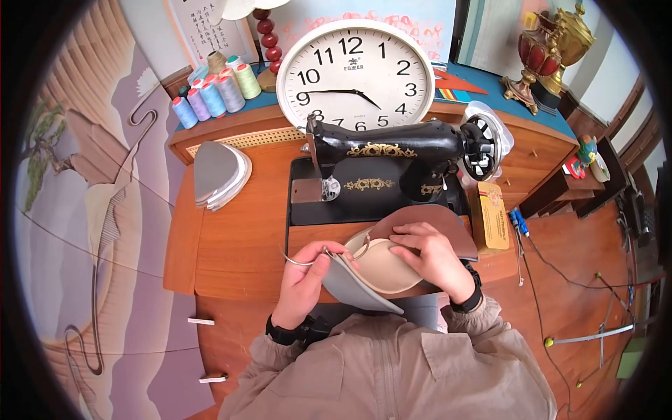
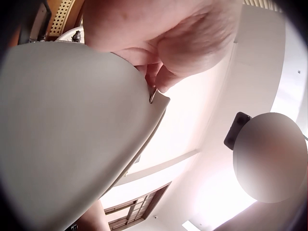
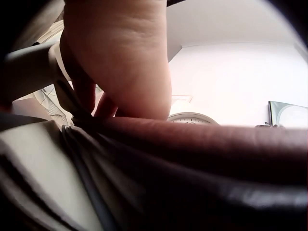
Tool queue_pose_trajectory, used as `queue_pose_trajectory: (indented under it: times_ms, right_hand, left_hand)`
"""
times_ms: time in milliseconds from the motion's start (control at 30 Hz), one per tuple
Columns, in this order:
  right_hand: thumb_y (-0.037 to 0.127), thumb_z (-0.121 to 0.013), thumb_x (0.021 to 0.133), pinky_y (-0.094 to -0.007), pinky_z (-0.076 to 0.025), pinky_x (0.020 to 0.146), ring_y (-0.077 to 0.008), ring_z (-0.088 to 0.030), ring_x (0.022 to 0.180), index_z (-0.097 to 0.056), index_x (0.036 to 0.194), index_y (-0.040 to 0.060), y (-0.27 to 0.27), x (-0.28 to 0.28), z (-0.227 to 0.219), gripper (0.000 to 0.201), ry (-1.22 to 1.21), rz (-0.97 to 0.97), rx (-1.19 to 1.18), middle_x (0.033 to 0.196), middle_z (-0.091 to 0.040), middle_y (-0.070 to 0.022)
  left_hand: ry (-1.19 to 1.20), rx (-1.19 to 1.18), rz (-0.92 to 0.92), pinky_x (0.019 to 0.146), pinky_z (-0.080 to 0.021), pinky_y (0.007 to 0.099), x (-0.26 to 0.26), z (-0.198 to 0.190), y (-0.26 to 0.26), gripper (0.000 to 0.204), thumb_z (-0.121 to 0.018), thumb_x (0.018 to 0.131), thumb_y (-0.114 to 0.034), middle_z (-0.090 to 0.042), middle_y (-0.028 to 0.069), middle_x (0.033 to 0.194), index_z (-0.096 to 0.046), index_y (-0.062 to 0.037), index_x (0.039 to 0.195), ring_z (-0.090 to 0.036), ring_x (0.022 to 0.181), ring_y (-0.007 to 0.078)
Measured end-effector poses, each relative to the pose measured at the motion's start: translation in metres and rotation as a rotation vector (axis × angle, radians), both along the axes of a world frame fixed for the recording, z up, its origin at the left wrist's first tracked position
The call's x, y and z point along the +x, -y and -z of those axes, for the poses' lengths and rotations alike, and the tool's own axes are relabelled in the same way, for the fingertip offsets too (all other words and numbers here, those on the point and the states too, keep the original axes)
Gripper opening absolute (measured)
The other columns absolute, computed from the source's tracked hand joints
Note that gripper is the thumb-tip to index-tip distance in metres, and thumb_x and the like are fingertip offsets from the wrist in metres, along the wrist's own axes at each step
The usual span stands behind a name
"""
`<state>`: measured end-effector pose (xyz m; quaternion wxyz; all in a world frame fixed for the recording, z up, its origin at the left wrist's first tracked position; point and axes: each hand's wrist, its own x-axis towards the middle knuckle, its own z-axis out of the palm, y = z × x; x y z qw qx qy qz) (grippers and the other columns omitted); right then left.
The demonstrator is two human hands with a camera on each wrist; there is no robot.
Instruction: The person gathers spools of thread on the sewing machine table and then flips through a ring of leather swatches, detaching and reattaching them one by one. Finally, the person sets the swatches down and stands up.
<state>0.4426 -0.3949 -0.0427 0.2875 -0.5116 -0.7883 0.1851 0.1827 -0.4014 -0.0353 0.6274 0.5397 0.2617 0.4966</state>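
In the head view my left hand pinches a thin metal ring together with the pointed end of a grey leather-like swatch. The left wrist view shows the ring passing through a hole near the tip of the swatch. My right hand holds a beige swatch and a dark brown swatch, fanned out beside the grey one. Its thumb lies over the beige face. In the right wrist view its fingers reach down behind the swatch edges.
A black sewing machine stands on the wooden table, before a large clock. A stack of grey and white swatches lies left, a yellow box right. Thread spools line the back shelf. Cables cross the floor.
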Motion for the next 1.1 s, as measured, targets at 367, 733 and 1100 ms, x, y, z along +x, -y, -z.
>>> queue_pose_trajectory:
  times_ms: [367,733,1100]
  right_hand:
    - [0.015,-0.075,0.077,-0.0397,-0.048,0.090,-0.0313,-0.058,0.107,-0.069,0.103,0.0029,-0.002,0.004,-0.002,0.030,-0.098,-0.017,-0.095,0.114,-0.065,-0.0127]
    - [0.012,-0.072,0.079,-0.0378,-0.049,0.080,-0.0289,-0.058,0.088,-0.071,0.098,0.0051,-0.008,-0.009,-0.005,0.020,0.014,-0.006,0.022,0.094,-0.065,-0.0069]
    - [0.006,-0.066,0.081,-0.0370,-0.049,0.077,-0.0280,-0.059,0.085,-0.069,0.096,0.0043,-0.009,-0.036,-0.008,0.016,0.035,0.020,0.306,0.089,-0.065,-0.0095]
  left_hand:
    - [0.173,-0.019,-0.049,0.086,-0.049,0.0344,-0.015,-0.001,0.004,0.030,-0.041,0.104,-0.020,-0.065,0.0138,0.099,-0.057,0.0046,0.110,-0.065,0.091,0.0209]
    - [0.549,0.183,-0.015,0.062,-0.040,0.0353,-0.049,-0.010,0.002,0.032,-0.041,0.103,-0.030,-0.060,0.0141,0.076,-0.058,-0.0026,0.099,-0.053,0.064,0.0202]
    - [0.005,-0.086,0.065,0.085,-0.051,0.0328,-0.006,-0.005,-0.002,0.030,-0.043,0.103,-0.021,-0.066,0.0125,0.097,-0.060,0.0043,0.109,-0.065,0.092,0.0193]
